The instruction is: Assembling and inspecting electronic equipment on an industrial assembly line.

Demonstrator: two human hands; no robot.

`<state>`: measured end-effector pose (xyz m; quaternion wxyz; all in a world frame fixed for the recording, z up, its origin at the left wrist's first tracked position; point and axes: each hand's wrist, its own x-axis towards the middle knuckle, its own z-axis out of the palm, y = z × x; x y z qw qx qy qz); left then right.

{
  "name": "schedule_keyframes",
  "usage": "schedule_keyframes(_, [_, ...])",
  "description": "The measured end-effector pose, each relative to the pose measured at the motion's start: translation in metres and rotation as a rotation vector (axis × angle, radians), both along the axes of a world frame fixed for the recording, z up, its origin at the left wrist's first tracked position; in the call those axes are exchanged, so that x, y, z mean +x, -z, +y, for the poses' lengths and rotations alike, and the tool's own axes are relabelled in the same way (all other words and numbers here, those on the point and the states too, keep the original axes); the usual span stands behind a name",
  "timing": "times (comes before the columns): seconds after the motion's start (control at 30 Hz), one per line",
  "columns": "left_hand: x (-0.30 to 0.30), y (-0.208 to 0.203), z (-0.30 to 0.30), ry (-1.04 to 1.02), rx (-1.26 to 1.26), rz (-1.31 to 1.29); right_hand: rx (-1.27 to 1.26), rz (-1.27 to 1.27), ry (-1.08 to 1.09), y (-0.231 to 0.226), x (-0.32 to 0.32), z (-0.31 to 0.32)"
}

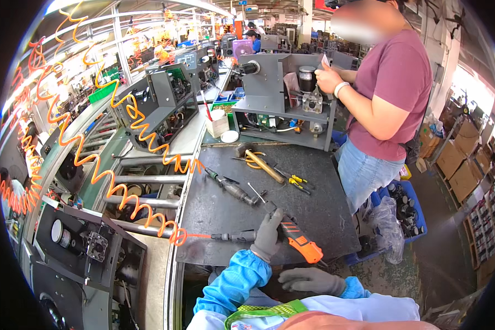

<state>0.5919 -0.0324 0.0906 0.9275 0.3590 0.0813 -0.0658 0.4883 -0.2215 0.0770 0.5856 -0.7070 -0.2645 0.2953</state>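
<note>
My left hand (267, 237), in a grey glove, reaches over the near part of the black mat (335, 231). Its fingers close at the front part of a black and orange power screwdriver (300, 239), whose thin bit points away to the left. Beside that hand lies a dark air screwdriver (234, 236) on an orange coiled hose; its right end meets the glove. My right hand (309, 280), also gloved, is held low before my body at the bench edge, fingers stretched out and holding nothing. Farther back rests a second air screwdriver (231, 188).
A wooden-handled hammer (265, 166) and yellow-handled pliers (298, 181) lie on the mat. A grey machine housing (269, 88) stands behind it. A co-worker (390, 82) stands at right near a blue crate (412, 214). Orange coiled hoses (93, 170) hang at left beside rollers (148, 179).
</note>
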Motion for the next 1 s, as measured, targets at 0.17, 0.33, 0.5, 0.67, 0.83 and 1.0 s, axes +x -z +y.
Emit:
schedule_keyframes(0.17, [-0.017,0.008,-0.012,0.193,0.142,-0.162,0.053,-0.417,0.529,-0.055,0.037,-0.032])
schedule_keyframes(0.33, [-0.041,-0.001,-0.041,0.251,0.183,-0.196,0.190,0.106,0.383,-0.005,0.039,-0.032])
schedule_keyframes(0.5, [-0.037,0.019,-0.037,0.361,0.278,-0.280,0.194,0.392,0.311,0.011,0.023,-0.035])
schedule_keyframes(0.67, [-0.028,0.048,-0.020,0.191,1.000,-0.449,0.042,0.227,0.464,-0.009,0.052,-0.051])
schedule_keyframes(0.83, [-0.051,0.069,0.025,0.132,1.322,-0.621,-0.440,-0.275,0.585,0.015,0.101,-0.116])
schedule_keyframes(1.0, [-0.062,0.080,0.036,-0.006,1.357,-0.641,-0.697,-0.340,0.403,0.012,0.141,-0.127])
